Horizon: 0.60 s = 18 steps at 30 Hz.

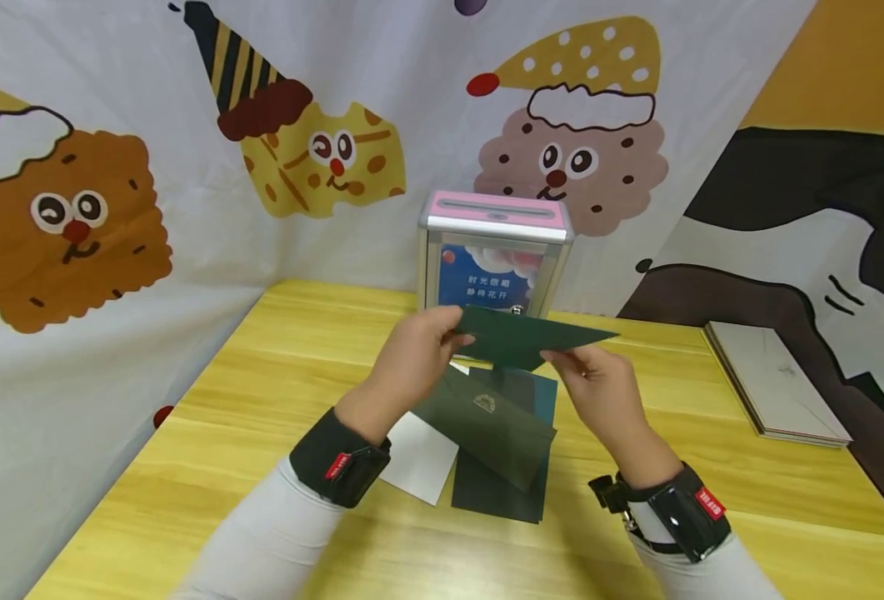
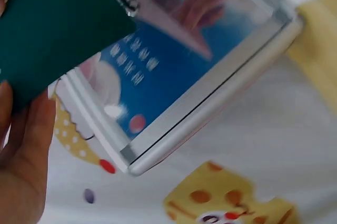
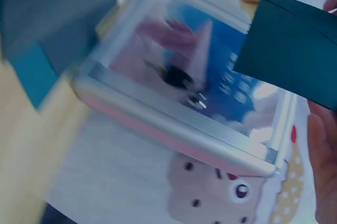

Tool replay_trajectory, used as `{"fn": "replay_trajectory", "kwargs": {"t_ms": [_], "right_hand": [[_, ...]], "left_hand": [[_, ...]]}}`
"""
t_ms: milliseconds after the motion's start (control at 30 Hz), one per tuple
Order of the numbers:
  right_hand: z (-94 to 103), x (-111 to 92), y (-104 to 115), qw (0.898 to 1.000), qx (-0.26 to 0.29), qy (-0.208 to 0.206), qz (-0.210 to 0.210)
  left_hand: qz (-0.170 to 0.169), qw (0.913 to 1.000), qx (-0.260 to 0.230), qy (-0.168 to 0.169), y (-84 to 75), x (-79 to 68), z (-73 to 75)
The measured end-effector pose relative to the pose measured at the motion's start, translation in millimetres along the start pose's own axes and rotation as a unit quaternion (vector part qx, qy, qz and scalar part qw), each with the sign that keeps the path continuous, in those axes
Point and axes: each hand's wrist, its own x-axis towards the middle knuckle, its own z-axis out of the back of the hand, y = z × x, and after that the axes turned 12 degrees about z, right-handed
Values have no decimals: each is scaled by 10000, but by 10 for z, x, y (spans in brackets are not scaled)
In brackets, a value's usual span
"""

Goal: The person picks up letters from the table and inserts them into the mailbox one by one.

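Observation:
A dark green envelope (image 1: 520,335) is held up above the table in front of a metal-framed box. My left hand (image 1: 415,346) pinches its left end between thumb and fingers. At the right end, my right hand (image 1: 605,392) pinches the lower edge. The box (image 1: 492,218) has a pink top with a long slot, a clear front with a blue card behind it, and a lock. Below the hands lie an olive-green envelope (image 1: 479,425) with a gold emblem, a white envelope (image 1: 421,460), a dark grey envelope (image 1: 497,493) and part of a teal envelope (image 1: 547,398), overlapping.
A stack of pale envelopes or cards (image 1: 779,379) lies at the right side of the wooden table (image 1: 262,400). A cloth with cartoon prints (image 1: 322,250) hangs behind the table, close to the back of the box.

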Motion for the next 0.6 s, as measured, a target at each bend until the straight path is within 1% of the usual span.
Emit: {"fn": "replay_trajectory", "kwargs": {"t_ms": [33,100,167,233,300,333,400,500,567,600], "right_hand": [[25,83,-16,9995,-113,-181,241],[74,267,-45,9969,-268,-475,564],[111,462,-65,9936,-355,-727,784],[141,652,-78,9898,-532,-920,947],[161,824,-84,9867,-663,-1085,1009],[169,902,-93,9852,-734,-1147,1045],[162,1040,-111,9828,-710,-1327,1067],[123,1211,-160,9821,-379,-1541,1019],[89,1305,-204,9799,-191,-1688,1046],[79,1345,-231,9796,-186,-1702,1053]], "left_hand": [[-273,9990,201,-291,-22,46,34],[-792,9923,434,-850,-66,147,108],[-1188,9825,492,-1348,-109,257,185],[-1466,9715,470,-1804,-147,371,252],[-1563,9637,424,-2121,-185,476,311],[-1569,9611,402,-2238,-195,528,331],[-1533,9576,375,-2409,-210,627,367],[-1418,9575,330,-2488,-202,766,395],[-1327,9594,305,-2471,-186,849,397],[-1292,9605,288,-2447,-174,889,390]]}}
